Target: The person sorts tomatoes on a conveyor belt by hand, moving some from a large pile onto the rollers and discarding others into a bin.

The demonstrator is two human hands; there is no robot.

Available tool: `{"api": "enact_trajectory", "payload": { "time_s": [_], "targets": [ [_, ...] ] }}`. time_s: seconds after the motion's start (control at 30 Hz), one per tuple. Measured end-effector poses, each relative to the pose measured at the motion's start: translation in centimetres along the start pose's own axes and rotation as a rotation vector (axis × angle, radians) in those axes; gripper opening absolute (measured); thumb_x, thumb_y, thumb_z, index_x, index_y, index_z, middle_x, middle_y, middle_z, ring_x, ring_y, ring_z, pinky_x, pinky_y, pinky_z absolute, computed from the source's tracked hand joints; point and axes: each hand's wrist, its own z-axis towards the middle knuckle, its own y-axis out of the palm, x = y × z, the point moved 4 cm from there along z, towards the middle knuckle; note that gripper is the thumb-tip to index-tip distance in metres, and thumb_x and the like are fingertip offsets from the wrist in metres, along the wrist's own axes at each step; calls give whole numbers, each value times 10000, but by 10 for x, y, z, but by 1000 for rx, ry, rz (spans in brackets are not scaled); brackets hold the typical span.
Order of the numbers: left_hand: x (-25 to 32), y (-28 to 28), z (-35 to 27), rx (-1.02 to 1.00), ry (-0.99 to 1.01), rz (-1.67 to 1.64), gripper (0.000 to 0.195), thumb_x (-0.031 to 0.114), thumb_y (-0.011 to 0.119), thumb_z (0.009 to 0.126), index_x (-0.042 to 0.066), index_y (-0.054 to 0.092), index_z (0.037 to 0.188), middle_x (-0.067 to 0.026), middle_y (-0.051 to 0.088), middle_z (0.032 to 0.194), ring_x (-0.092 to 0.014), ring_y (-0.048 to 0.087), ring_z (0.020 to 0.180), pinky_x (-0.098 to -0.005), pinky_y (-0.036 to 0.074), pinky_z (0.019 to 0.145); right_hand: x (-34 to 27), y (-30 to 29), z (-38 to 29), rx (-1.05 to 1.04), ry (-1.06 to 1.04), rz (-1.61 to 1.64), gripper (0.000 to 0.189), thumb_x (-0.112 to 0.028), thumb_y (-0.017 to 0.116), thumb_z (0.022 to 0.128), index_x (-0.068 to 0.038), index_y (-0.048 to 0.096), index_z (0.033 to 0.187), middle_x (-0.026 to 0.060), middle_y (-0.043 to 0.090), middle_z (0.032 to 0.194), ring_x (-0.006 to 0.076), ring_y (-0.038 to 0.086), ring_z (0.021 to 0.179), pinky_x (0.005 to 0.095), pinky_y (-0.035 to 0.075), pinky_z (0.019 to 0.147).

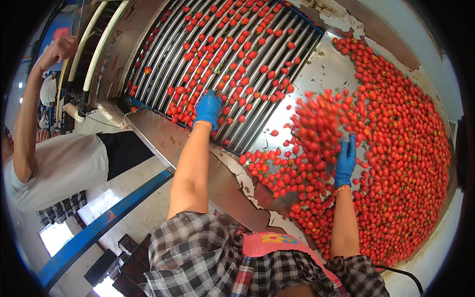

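My left hand (208, 108), in a blue glove, reaches over the metal rollers (159, 70) among red cherry tomatoes (196, 80). Its fingers are largely hidden from above, so whether it grips any tomato cannot be told. My right hand (346, 161), also gloved in blue, is on the metal sheet beside the rollers with its fingers stretched out. It is at the edge of a motion-blurred clump of cherry tomatoes (319, 124) lying to its left. A large heap of cherry tomatoes (400, 159) spreads to the right of this hand. Some tomatoes have green stem ends.
Bare metal sheet (319, 70) with leaf scraps borders the rollers. A metal ledge (159, 135) runs along the near side. At left stands another person (59, 167) with a raised arm. A blue beam (107, 222) and dark crates (130, 267) are lower left.
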Motion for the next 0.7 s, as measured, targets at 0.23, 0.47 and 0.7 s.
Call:
{"api": "enact_trajectory", "payload": {
  "time_s": [0.23,0.47,0.7],
  "targets": [
    [7,-41,-65,-161,-281,-2072,292,281,573,883,71,613,1081,-53,657,944,-170,626,901,-251,452,528,20,-79,-11,72,-115,-390,417,-203,557,930,18,520,1282,181,502,1352,311,478,1247,374,366,1060],
    [-67,-77,-37,350,-299,122,267,299,656,828,49,656,920,-160,688,893,-281,687,703,-389,549,609,6,-24,-91,103,-243,-452,497,-282,577,912,35,493,1286,208,500,1328,372,456,1237,453,341,1063],
    [-93,-54,-2,273,-218,610,151,137,580,866,30,666,929,-185,685,922,-345,693,814,-423,571,663,-70,77,-159,-512,37,347,398,-221,556,925,-29,545,1274,190,556,1262,306,550,1161,402,420,999]
  ]
}}
